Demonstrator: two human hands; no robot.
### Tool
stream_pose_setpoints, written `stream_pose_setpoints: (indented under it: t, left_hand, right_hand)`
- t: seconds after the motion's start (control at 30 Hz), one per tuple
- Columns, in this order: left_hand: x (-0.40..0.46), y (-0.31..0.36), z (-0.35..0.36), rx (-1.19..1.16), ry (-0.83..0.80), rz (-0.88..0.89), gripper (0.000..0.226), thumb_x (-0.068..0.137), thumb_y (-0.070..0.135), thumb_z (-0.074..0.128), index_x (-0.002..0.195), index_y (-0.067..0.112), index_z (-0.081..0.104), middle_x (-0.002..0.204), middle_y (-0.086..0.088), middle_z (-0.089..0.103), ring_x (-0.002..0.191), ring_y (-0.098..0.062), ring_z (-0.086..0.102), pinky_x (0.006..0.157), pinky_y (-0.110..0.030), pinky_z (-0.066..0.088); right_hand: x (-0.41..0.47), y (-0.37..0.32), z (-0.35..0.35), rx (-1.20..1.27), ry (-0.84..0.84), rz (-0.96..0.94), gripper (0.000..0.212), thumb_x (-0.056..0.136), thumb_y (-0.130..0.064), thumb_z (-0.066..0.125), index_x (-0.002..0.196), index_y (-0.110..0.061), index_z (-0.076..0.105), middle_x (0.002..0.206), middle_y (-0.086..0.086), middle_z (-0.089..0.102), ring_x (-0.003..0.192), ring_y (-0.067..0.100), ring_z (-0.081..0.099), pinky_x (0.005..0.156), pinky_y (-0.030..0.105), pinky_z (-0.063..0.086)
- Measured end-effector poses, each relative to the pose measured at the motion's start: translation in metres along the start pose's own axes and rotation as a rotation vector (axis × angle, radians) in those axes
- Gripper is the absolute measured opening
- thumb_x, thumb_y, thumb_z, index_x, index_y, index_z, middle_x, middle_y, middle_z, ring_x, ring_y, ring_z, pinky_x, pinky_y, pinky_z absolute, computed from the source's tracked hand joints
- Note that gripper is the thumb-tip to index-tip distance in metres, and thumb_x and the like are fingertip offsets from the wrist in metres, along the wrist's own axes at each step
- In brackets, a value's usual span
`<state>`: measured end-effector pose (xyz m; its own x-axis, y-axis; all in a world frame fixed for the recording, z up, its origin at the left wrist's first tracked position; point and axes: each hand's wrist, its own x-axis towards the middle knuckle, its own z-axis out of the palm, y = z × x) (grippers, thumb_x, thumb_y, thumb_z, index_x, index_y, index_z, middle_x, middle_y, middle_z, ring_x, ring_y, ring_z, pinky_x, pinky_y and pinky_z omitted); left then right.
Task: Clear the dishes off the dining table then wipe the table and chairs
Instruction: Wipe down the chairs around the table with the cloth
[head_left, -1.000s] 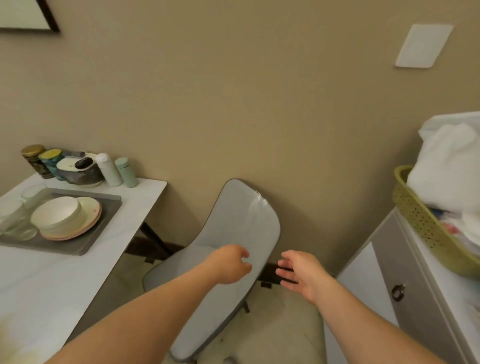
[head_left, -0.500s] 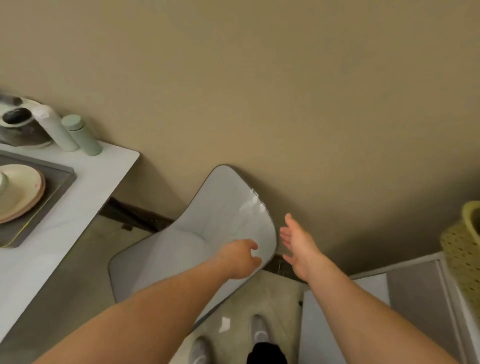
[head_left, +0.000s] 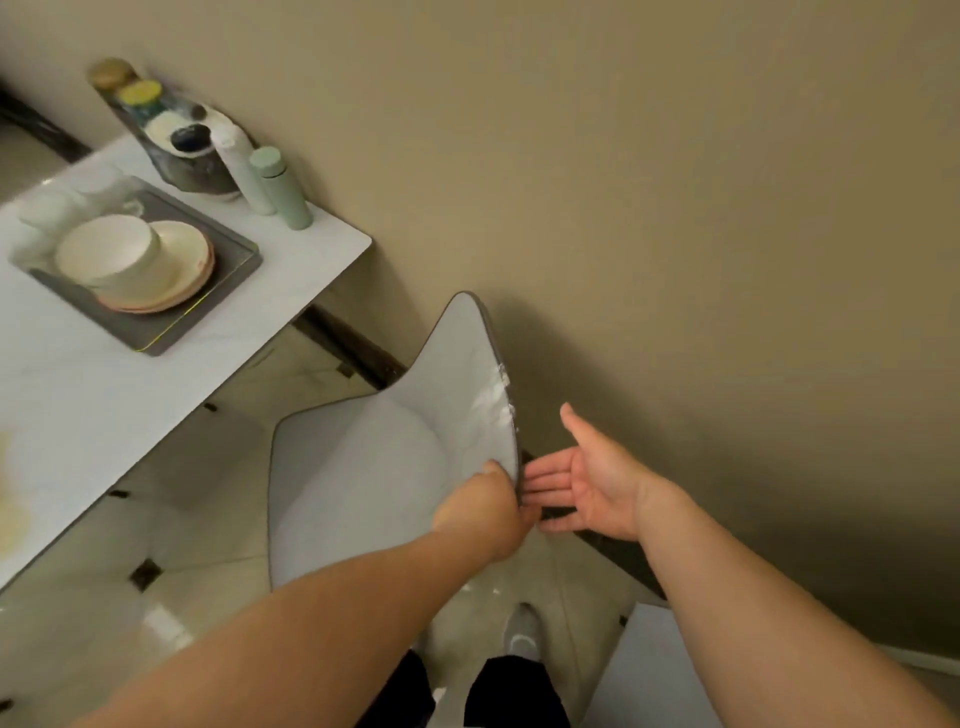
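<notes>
The chair (head_left: 363, 467) is a smooth, pale grey moulded shell with a darker rim, its back curving up to a rounded peak against the beige wall (head_left: 675, 208); white smears mark the back's right edge. The left hand (head_left: 488, 512) grips that edge low down, fingers curled over the rim. The right hand (head_left: 587, 483) is spread, palm up, fingers straight and just beside the rim behind the back; whether they touch it cannot be told.

To the left stands the white, marble-patterned bench (head_left: 104, 395), its corner near the chair. On it a dark grey rectangular tray (head_left: 228, 280) carries a cream bowl (head_left: 106, 254) on stacked pinkish plates (head_left: 182, 270). Behind stand a white bottle (head_left: 241, 166) and a pale green bottle (head_left: 283, 189), beside blurred jars (head_left: 130, 93). The floor (head_left: 171, 519) is glossy pale tile with small dark insets.
</notes>
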<state>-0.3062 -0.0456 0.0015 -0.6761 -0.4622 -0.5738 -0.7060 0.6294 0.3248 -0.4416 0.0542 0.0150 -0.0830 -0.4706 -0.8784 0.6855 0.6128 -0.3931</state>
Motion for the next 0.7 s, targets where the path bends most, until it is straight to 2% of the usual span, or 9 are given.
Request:
stream_pose_setpoints:
  t: [0.1, 0.17, 0.23, 0.3, 0.43, 0.57, 0.6, 0.7]
  left_hand:
    - [-0.018, -0.016, 0.001, 0.026, 0.074, -0.04, 0.042, 0.095, 0.04, 0.055, 0.124, 0.012, 0.046, 0.116, -0.013, 0.066, 0.105, -0.036, 0.066, 0.08, -0.037, 0.05]
    - [-0.026, -0.027, 0.0, 0.019, 0.065, -0.053, 0.04, 0.091, 0.037, 0.057, 0.123, 0.014, 0.048, 0.111, -0.012, 0.066, 0.101, -0.036, 0.066, 0.075, -0.037, 0.049]
    - [-0.037, -0.042, -0.002, 0.03, 0.052, -0.047, 0.036, 0.089, 0.037, 0.058, 0.117, 0.017, 0.05, 0.103, -0.009, 0.066, 0.094, -0.033, 0.066, 0.069, -0.036, 0.049]
    - [-0.053, -0.06, -0.005, 0.044, 0.04, -0.044, 0.032, 0.087, 0.04, 0.058, 0.111, 0.02, 0.052, 0.097, -0.007, 0.065, 0.089, -0.031, 0.065, 0.072, -0.036, 0.055]
    - [-0.093, -0.105, -0.008, 0.094, -0.002, 0.017, 0.032, 0.087, 0.047, 0.059, 0.11, 0.025, 0.055, 0.091, -0.002, 0.065, 0.084, -0.026, 0.065, 0.079, -0.041, 0.06]
    - [-0.137, -0.161, -0.014, 0.13, -0.029, 0.055, 0.028, 0.087, 0.043, 0.055, 0.111, 0.028, 0.056, 0.086, 0.002, 0.063, 0.079, -0.021, 0.063, 0.076, -0.041, 0.059]
    - [-0.15, -0.178, -0.014, 0.122, -0.026, 0.041, 0.027, 0.087, 0.04, 0.055, 0.111, 0.03, 0.056, 0.087, 0.004, 0.063, 0.079, -0.018, 0.062, 0.076, -0.041, 0.059]
    - [-0.18, -0.219, -0.021, 0.101, -0.007, 0.004, 0.027, 0.089, 0.033, 0.055, 0.117, 0.034, 0.055, 0.091, 0.007, 0.062, 0.083, -0.015, 0.06, 0.08, -0.037, 0.057]
  right_hand:
    - [0.013, -0.019, 0.007, -0.209, -0.099, 0.048, 0.108, 0.081, -0.092, 0.024, 0.122, -0.001, 0.067, 0.118, 0.018, 0.073, 0.116, 0.03, 0.068, 0.113, 0.062, 0.034]
    - [0.02, -0.038, 0.02, -0.27, -0.053, 0.016, 0.1, 0.082, -0.091, 0.025, 0.123, -0.008, 0.066, 0.117, 0.014, 0.074, 0.115, 0.031, 0.066, 0.112, 0.061, 0.035]
    - [0.024, -0.06, 0.037, -0.189, 0.067, -0.085, 0.087, 0.086, -0.085, 0.035, 0.134, -0.017, 0.059, 0.127, 0.012, 0.068, 0.114, 0.034, 0.064, 0.106, 0.061, 0.042]
    - [0.027, -0.084, 0.059, -0.116, 0.134, -0.167, 0.082, 0.088, -0.079, 0.044, 0.147, -0.023, 0.047, 0.142, 0.014, 0.056, 0.118, 0.039, 0.06, 0.101, 0.062, 0.046]
    - [0.023, -0.116, 0.104, -0.259, 0.1, -0.166, 0.087, 0.087, -0.074, 0.056, 0.156, -0.026, 0.033, 0.152, 0.017, 0.044, 0.127, 0.043, 0.054, 0.096, 0.059, 0.051]
    - [0.03, -0.112, 0.151, -0.472, 0.091, -0.076, 0.078, 0.089, -0.055, 0.068, 0.151, -0.021, 0.035, 0.141, 0.023, 0.052, 0.108, 0.042, 0.066, 0.077, 0.05, 0.059]
    - [0.034, -0.105, 0.167, -0.523, 0.094, -0.036, 0.071, 0.091, -0.05, 0.068, 0.147, -0.018, 0.039, 0.135, 0.025, 0.055, 0.106, 0.043, 0.066, 0.076, 0.05, 0.06]
    - [0.042, -0.079, 0.207, -0.596, 0.109, 0.039, 0.043, 0.095, -0.028, 0.067, 0.13, -0.006, 0.056, 0.12, 0.027, 0.064, 0.103, 0.042, 0.068, 0.086, 0.054, 0.06]
